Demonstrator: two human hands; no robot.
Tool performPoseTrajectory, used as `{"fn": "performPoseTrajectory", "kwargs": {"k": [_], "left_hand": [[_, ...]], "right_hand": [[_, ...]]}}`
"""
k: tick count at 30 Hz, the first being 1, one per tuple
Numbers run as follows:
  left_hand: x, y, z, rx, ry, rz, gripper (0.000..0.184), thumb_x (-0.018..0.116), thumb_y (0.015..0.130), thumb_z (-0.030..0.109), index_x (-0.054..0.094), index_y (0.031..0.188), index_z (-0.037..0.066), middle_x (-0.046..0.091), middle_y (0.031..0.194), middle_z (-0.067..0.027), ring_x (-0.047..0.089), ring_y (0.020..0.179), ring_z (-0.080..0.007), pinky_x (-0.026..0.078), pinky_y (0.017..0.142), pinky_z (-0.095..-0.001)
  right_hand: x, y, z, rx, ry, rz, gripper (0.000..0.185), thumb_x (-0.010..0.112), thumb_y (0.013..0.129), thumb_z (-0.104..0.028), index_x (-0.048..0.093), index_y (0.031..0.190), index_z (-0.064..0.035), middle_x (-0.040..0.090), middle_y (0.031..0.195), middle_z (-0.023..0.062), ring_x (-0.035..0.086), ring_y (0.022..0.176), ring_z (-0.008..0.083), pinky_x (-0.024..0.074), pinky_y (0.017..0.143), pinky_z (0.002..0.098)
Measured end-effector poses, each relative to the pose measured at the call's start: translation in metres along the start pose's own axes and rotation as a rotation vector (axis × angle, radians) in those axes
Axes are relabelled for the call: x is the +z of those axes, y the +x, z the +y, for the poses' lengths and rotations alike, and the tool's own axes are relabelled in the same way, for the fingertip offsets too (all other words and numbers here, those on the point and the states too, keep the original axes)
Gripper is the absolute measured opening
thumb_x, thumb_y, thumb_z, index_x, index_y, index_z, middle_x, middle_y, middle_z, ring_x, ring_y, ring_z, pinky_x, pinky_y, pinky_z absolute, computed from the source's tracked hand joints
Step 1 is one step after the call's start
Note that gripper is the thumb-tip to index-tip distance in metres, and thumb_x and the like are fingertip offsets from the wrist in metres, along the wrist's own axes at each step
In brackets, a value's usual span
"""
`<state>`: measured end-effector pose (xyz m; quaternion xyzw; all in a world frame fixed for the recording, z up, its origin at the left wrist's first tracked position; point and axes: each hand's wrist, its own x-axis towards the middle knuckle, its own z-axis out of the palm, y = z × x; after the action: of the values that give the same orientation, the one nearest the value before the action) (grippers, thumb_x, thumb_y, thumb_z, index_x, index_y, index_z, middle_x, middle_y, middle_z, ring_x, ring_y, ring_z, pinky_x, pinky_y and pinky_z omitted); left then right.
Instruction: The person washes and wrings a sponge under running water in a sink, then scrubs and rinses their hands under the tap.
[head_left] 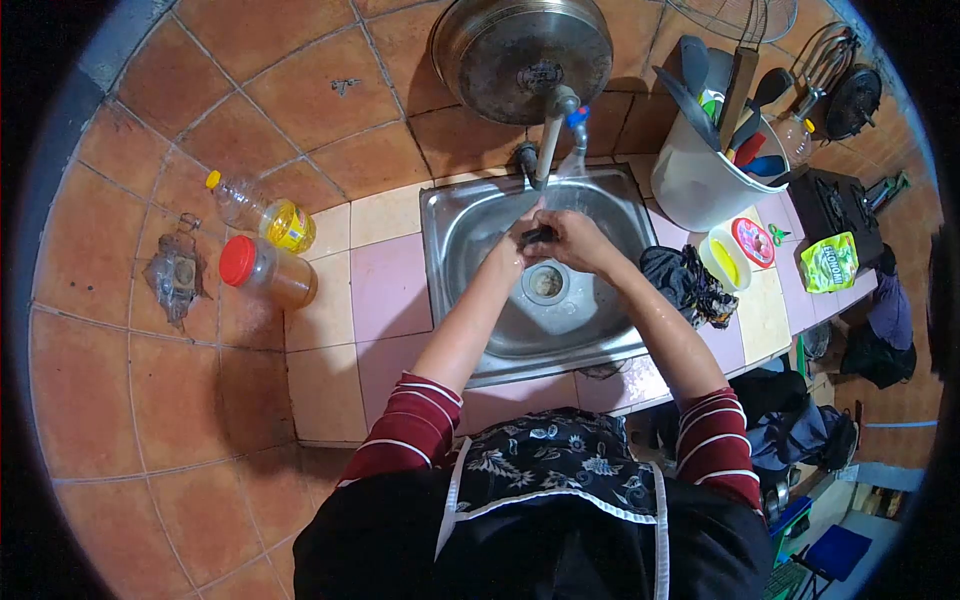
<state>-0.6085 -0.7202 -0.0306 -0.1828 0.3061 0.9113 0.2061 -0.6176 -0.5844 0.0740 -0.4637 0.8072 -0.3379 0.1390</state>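
Both of my hands are together over the metal sink [437, 290], just below the tap pipe [549, 150]. My right hand [575, 240] has its fingers curled around a small dark object [540, 235], whose kind I cannot make out. Close against it on the left is my left hand [512, 238], wet, with most of its fingers hidden behind the object and the other hand. Below the hands lies the round drain [545, 284]. A blue-handled valve [577, 117] sits on the tap, and water seems to spray near it.
Left of the sink stand a red-lidded jar [285, 278] and a bottle of yellow liquid [288, 226]. To the right are a dark crumpled cloth [680, 285], a tub with a yellow thing [724, 258], a white utensil bucket [695, 175] and a green packet [829, 263].
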Motion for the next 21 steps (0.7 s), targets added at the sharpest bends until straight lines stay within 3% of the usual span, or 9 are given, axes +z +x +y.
{"fn": "performPoseTrajectory", "kwargs": {"k": [2, 4, 5, 9, 11, 12, 16, 20, 21], "left_hand": [[0.003, -0.004, -0.006, 0.057, -0.113, -0.093, 0.032, 0.055, 0.082, 0.038, 0.055, 0.085, 0.006, 0.060, 0.077, -0.0075, 0.060, 0.064, -0.0189, 0.053, 0.059, -0.0333], [-0.019, 0.007, -0.006, -0.023, -0.242, -0.500, 0.052, 0.055, 0.076, 0.055, 0.055, 0.096, 0.007, 0.058, 0.095, -0.0092, 0.060, 0.074, -0.0167, 0.051, 0.060, -0.0294], [-0.004, -0.001, -0.008, 0.003, -0.181, -0.032, 0.058, 0.058, 0.072, 0.057, 0.052, 0.101, 0.008, 0.058, 0.095, -0.0085, 0.058, 0.080, -0.0170, 0.047, 0.057, -0.0278], [0.034, -0.041, 0.006, -0.085, -0.110, -0.338, 0.049, 0.063, 0.074, 0.046, 0.053, 0.100, 0.005, 0.058, 0.096, -0.0131, 0.057, 0.086, -0.0224, 0.048, 0.062, -0.0288], [0.038, -0.036, 0.002, -0.081, -0.051, -0.294, 0.048, 0.064, 0.075, 0.043, 0.052, 0.100, 0.004, 0.058, 0.097, -0.0147, 0.057, 0.087, -0.0238, 0.049, 0.065, -0.0310], [0.041, -0.037, 0.002, -0.077, 0.004, -0.253, 0.048, 0.065, 0.075, 0.040, 0.052, 0.101, 0.002, 0.058, 0.099, -0.0164, 0.058, 0.089, -0.0252, 0.050, 0.067, -0.0332], [0.051, -0.050, 0.000, -0.143, 0.175, -0.330, 0.036, 0.065, 0.078, 0.023, 0.052, 0.102, 0.000, 0.055, 0.105, -0.0188, 0.056, 0.099, -0.0301, 0.046, 0.086, -0.0438], [0.057, -0.051, -0.002, -0.150, 0.228, -0.262, 0.031, 0.064, 0.078, 0.017, 0.054, 0.101, -0.001, 0.054, 0.082, -0.0062, 0.055, 0.070, -0.0156, 0.049, 0.082, -0.0366], [0.057, -0.051, -0.002, -0.147, 0.256, -0.199, 0.024, 0.064, 0.077, 0.012, 0.055, 0.096, 0.001, 0.046, 0.069, 0.0001, 0.044, 0.055, -0.0082, 0.050, 0.067, -0.0267]], "right_hand": [[-0.001, 0.003, 0.017, -0.066, 0.160, -0.079, 0.026, 0.070, 0.070, -0.014, 0.058, 0.089, -0.0020, 0.062, 0.078, 0.0076, 0.058, 0.072, 0.0173, 0.0451, 0.068, 0.0295], [-0.007, 0.008, 0.028, -0.156, 0.411, -0.065, 0.020, 0.069, 0.073, -0.010, 0.059, 0.088, -0.0018, 0.060, 0.079, 0.0013, 0.054, 0.072, 0.0104, 0.0447, 0.068, 0.0257], [-0.019, 0.005, 0.019, -0.018, 0.607, 0.036, 0.024, 0.068, 0.074, -0.019, 0.060, 0.091, -0.0036, 0.062, 0.079, 0.0032, 0.055, 0.073, 0.0106, 0.0448, 0.066, 0.0270], [0.000, 0.017, 0.090, 0.160, 0.717, 0.320, 0.030, 0.062, 0.081, -0.030, 0.057, 0.096, -0.0050, 0.060, 0.078, 0.0015, 0.053, 0.063, 0.0066, 0.0450, 0.057, 0.0216], [0.001, 0.008, 0.095, 0.471, 1.278, -0.250, 0.046, 0.050, 0.085, -0.045, 0.050, 0.110, -0.0059, 0.059, 0.077, 0.0020, 0.055, 0.066, 0.0090, 0.0460, 0.060, 0.0232], [0.006, 0.002, 0.089, 0.547, 1.320, -0.267, 0.060, 0.039, 0.086, -0.055, 0.043, 0.120, -0.0060, 0.059, 0.087, 0.0072, 0.057, 0.074, 0.0105, 0.0489, 0.066, 0.0268], [0.008, 0.008, 0.058, 0.262, 1.366, -0.255, 0.051, 0.047, 0.087, -0.038, 0.038, 0.125, -0.0039, 0.055, 0.102, 0.0135, 0.057, 0.087, 0.0158, 0.0498, 0.075, 0.0317], [-0.005, 0.022, 0.035, 0.136, 1.396, -0.079, 0.046, 0.051, 0.087, -0.022, 0.037, 0.125, -0.0026, 0.054, 0.104, 0.0147, 0.057, 0.090, 0.0223, 0.0488, 0.080, 0.0318], [-0.008, 0.025, 0.029, 0.153, 1.379, -0.048, 0.037, 0.050, 0.087, -0.024, 0.045, 0.116, -0.0014, 0.057, 0.087, 0.0108, 0.058, 0.075, 0.0180, 0.0492, 0.069, 0.0290]]}}
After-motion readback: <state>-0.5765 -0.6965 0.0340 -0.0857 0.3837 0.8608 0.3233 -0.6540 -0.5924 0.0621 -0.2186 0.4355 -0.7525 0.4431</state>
